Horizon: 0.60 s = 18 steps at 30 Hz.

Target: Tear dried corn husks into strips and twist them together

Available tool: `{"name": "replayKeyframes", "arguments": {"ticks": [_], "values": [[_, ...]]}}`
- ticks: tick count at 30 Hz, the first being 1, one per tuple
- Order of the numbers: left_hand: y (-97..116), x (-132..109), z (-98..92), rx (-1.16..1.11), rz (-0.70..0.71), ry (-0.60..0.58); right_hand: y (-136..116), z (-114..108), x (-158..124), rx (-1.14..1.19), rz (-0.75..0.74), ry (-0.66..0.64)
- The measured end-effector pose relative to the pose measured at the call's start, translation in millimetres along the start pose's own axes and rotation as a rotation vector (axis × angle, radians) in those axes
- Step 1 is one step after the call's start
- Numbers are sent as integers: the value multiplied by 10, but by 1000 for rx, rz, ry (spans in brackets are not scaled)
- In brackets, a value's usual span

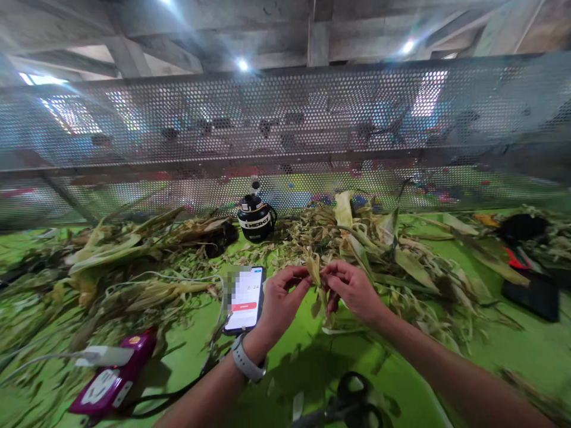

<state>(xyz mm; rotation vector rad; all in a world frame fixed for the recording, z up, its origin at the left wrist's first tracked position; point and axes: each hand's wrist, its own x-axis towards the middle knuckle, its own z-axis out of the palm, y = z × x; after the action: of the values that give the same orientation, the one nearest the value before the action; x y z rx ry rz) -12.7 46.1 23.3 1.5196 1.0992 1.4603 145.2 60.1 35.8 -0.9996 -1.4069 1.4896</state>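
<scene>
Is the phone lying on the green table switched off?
No, the phone shows a lit white screen with a red bar, beside the left hand, which pinches a corn husk together with the right hand.

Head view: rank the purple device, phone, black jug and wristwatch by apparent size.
1. purple device, though nearest the camera.
2. phone and black jug, about alike; the jug stands farther off.
3. wristwatch, below the left hand, which pinches a corn husk.

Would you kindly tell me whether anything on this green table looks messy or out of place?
Yes: dry corn husks lie strewn over the green table, and a phone and a magenta power bank sit among the litter, odd company for plant scraps. The left hand and right hand pinch one husk strip.
</scene>
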Motion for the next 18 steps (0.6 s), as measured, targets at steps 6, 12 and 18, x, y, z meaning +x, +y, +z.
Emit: {"name": "replayKeyframes", "arguments": {"ticks": [6, 12, 18], "values": [[0, -8, -12, 95, 71, 25, 10, -26, 23, 60, 17, 0], [-9, -12, -30, 216, 244, 19, 23, -43, 32, 59, 81, -76], [-3, -15, -27, 263, 321, 19, 32, -32, 49, 39, 70, -58]]}}
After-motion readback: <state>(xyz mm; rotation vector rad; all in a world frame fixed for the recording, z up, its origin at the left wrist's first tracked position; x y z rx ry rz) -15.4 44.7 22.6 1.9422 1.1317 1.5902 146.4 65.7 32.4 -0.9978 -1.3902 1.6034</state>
